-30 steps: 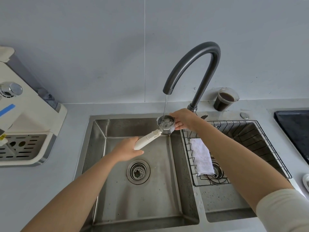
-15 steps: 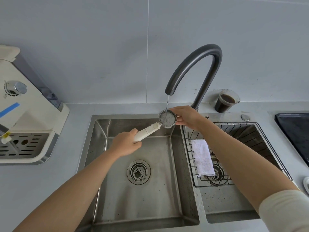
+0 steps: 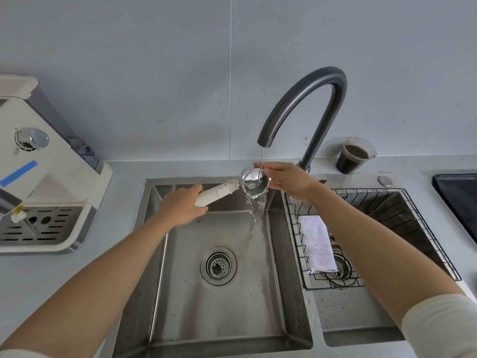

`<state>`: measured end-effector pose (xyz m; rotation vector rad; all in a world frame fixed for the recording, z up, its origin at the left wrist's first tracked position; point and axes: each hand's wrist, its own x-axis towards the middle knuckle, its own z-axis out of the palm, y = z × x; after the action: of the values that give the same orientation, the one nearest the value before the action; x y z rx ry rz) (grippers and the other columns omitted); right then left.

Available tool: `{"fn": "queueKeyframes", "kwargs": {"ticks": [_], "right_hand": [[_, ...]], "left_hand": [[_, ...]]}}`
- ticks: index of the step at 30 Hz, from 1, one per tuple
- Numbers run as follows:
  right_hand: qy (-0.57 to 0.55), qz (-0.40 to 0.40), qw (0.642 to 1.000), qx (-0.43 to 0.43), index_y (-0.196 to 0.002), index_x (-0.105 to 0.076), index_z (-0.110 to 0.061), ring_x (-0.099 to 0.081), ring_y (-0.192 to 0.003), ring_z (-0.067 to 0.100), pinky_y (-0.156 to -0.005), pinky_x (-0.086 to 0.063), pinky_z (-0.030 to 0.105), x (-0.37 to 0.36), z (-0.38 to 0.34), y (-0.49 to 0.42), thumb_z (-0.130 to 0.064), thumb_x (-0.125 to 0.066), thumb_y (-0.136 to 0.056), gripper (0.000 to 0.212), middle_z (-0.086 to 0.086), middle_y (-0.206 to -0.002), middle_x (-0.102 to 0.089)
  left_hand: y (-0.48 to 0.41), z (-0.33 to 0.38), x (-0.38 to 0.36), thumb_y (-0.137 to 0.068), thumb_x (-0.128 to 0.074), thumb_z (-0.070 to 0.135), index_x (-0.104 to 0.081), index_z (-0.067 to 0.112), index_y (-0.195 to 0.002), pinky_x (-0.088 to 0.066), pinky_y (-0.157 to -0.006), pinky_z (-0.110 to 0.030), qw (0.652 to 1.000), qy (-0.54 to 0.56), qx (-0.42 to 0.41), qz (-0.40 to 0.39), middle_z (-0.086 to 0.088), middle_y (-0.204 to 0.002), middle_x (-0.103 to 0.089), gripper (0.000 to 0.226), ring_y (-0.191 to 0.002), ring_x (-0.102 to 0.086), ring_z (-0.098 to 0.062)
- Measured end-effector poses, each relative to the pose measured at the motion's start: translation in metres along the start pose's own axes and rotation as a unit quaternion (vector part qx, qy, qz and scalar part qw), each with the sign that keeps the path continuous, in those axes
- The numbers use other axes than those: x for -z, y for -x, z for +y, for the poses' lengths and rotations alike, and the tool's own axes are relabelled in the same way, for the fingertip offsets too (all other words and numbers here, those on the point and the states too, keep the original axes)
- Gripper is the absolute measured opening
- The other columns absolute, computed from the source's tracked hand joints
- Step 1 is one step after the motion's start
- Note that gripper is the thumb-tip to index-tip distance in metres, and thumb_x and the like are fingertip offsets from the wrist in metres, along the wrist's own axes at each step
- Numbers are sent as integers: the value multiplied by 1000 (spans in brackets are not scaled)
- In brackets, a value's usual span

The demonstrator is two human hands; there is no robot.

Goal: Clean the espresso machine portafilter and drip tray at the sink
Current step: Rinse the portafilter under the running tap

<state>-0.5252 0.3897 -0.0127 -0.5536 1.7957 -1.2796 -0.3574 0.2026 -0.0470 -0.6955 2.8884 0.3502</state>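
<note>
Water (image 3: 256, 205) overflows the round steel portafilter (image 3: 254, 184) under the curved faucet (image 3: 327, 74). Left hand (image 3: 184, 206) grips its smooth white handle, right hand (image 3: 286, 180) pinches the rim.

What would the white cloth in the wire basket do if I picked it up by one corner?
It would probably droop rather than stay flat: the white cloth sags along the sloping side of the wire basket. It looks thin, so it is likely light, though heavier if soaked, which I can't tell. It shouldn't roll away.
</note>
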Motion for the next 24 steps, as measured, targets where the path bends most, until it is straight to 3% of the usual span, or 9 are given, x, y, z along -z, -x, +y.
{"fn": "queueKeyframes", "kwargs": {"ticks": [3,6,9,12,14,18,24], "right_hand": [[-6,-4,1000,18,-114,-62,-24,-47,-128,18,-112,-32,40,2,2,-4,-10,-44,-97,29,-6,-127,-56],[-16,2,999,30,-131,-51,-8,-45,-130,14,-109,-34,29,2,0,-3,-5,-44,-96,36,-6,-131,-53],[-33,1,998,44,-134,-46,-2,-42,-131,13,-109,-32,25,-1,-1,-3,0,-43,-95,39,3,-139,-48],[-48,-1,998,51,-133,-45,0,-41,-132,14,-112,-30,27,-2,-3,-4,3,-42,-94,39,5,-140,-47],[-48,-1,997,53,-132,-46,1,-41,-132,16,-114,-28,30,-2,-4,-5,4,-42,-93,39,7,-140,-47],[-43,7,998,53,-131,-47,2,-44,-131,19,-114,-28,34,-1,-3,-9,4,-44,-93,39,10,-139,-48],[-42,3,998,52,-131,-48,1,-46,-127,17,-111,-32,29,0,-4,-11,5,-45,-92,39,8,-137,-50]], "left_hand": [[-1,0,3,-89,-54,32,-47,11,-118,-36,-64,-28,998,-36,4,51,-9,-103,-66,37,-88,-62,-30],[2,3,6,-90,-52,27,-46,7,-112,-36,-61,-29,993,-67,8,98,-11,-94,-67,30,-77,-61,-32],[5,6,8,-88,-55,20,-48,4,-107,-33,-56,-29,987,-83,13,141,-14,-88,-67,26,-74,-63,-34],[6,7,8,-56,-81,2,-55,-3,-78,-25,-42,-20,976,-94,-24,196,-16,-49,-59,35,-35,-53,-30],[5,6,7,-35,-86,-3,-53,0,-64,-22,-39,-14,971,-101,-30,215,-10,-36,-48,44,-20,-41,-25],[5,6,5,-30,-87,-2,-53,2,-62,-26,-34,-14,969,-122,-30,212,-7,-37,-48,47,-20,-41,-22],[1,1,-1,-29,-90,2,-53,2,-62,-29,-31,-15,958,-141,-34,246,-8,-38,-49,49,-22,-42,-22]]}}
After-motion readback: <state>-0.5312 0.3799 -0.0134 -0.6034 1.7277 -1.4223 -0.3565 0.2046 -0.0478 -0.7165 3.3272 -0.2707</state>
